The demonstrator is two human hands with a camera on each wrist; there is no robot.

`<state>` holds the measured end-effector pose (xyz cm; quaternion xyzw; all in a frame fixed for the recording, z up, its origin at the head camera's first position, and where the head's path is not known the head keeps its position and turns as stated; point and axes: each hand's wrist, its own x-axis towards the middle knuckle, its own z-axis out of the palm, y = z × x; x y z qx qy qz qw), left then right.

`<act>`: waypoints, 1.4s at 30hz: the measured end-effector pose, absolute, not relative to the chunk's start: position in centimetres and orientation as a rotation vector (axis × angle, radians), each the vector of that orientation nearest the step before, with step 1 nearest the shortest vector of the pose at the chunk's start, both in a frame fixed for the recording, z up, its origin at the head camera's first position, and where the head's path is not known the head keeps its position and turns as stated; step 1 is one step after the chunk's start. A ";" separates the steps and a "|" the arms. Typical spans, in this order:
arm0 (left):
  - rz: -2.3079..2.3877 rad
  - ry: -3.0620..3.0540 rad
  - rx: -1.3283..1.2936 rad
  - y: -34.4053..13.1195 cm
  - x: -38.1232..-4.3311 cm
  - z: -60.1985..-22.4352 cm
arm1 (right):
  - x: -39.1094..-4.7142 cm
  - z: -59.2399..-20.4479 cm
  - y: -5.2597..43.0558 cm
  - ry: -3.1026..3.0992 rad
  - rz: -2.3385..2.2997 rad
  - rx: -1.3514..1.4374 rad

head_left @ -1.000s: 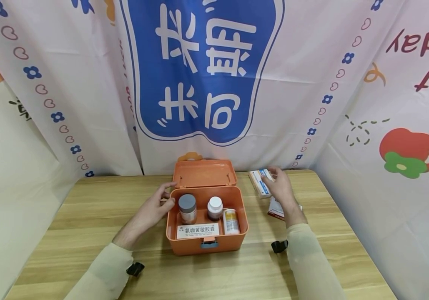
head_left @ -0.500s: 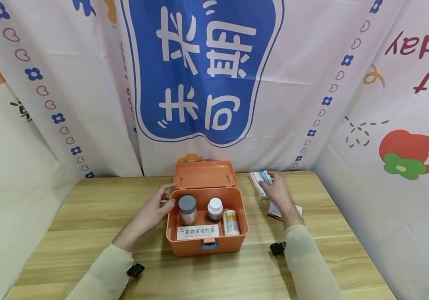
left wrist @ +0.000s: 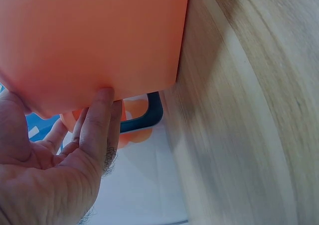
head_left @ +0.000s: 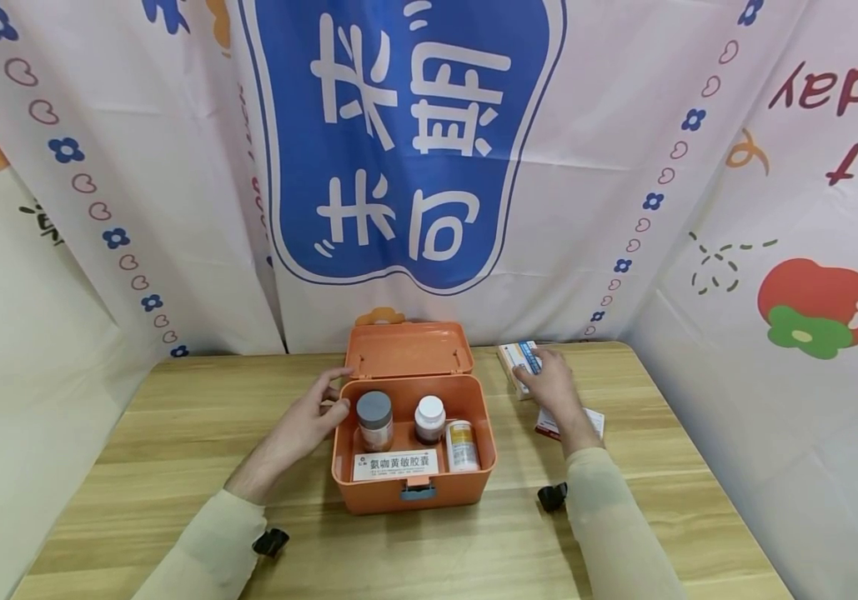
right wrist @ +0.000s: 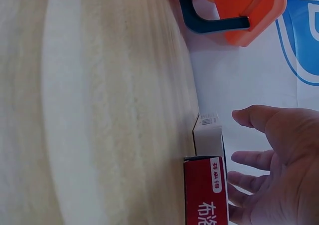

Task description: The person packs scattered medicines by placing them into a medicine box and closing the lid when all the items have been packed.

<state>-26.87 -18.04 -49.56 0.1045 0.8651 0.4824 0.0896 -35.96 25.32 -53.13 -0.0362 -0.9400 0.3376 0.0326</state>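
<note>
My left hand (head_left: pixel 307 427) touches the left side of an open orange storage box (head_left: pixel 414 496), its thumb at the rim; in the left wrist view a finger rests on the outer wall. My right hand (head_left: pixel 553 390) is over a white-and-blue medicine box (head_left: pixel 516 358), thumb and fingers spread. The right wrist view shows its fingers apart, above the white medicine box (right wrist: pixel 208 137) and a red medicine box (right wrist: pixel 205 187). In the head view, this second box (head_left: pixel 592 422) lies partly under the right forearm.
Inside the orange box are a grey-lidded jar (head_left: pixel 375 408), a white-capped bottle (head_left: pixel 430 412), a white-and-yellow bottle (head_left: pixel 462 446) and a white medicine carton (head_left: pixel 396 465). Its lid (head_left: pixel 409 348) leans back. The wooden table (head_left: pixel 196 433) meets a printed curtain (head_left: pixel 579 208) behind.
My right hand has shifted slightly left and toward me over the white-and-blue medicine box, uncovering more of the second box. My left hand stays at the orange box.
</note>
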 end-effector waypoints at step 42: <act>1.437 2.571 0.303 -18.0 -26.7 -49.3 | -35.4 -51.9 24.7 -2.939 0.903 -0.051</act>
